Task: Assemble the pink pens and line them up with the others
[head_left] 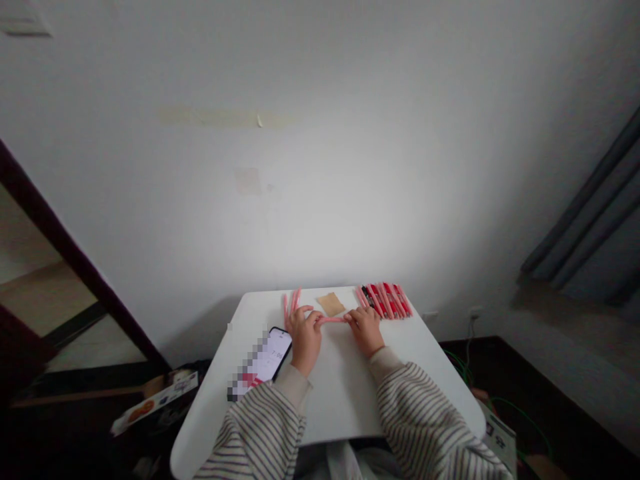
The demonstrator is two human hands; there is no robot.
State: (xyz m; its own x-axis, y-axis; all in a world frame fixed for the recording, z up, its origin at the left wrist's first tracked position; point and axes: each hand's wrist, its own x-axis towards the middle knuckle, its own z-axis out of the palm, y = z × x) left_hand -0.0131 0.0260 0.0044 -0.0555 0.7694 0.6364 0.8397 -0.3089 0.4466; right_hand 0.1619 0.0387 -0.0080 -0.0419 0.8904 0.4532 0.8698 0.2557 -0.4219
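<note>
Through the head camera I see my left hand [306, 331] and my right hand [365, 328] each pinching one end of a thin pink stick [333, 319], with the fingers closed on it. The stick lies nearly flat from side to side, just on my side of a small brown square [331, 304]. I can't tell if it touches the table, and my fingers hide its ends. To the left of the brown square, a few more pink sticks [293, 303] lie close to my left hand, which hides some of them. To the right of the square, a row of pink and red sticks [387, 300] lies side by side, all leaning the same way, with a bit of black near one end of the row. A phone [267, 360] lies on a slant, nearer to me than the square and off to its left, with its screen lit and part of it covered by blurry blocks. All this is on a white table [345, 393]. Past the square, behind the table, is a pale wall [340, 200]. Far to the right of the square hangs a gray curtain [590, 220].
</note>
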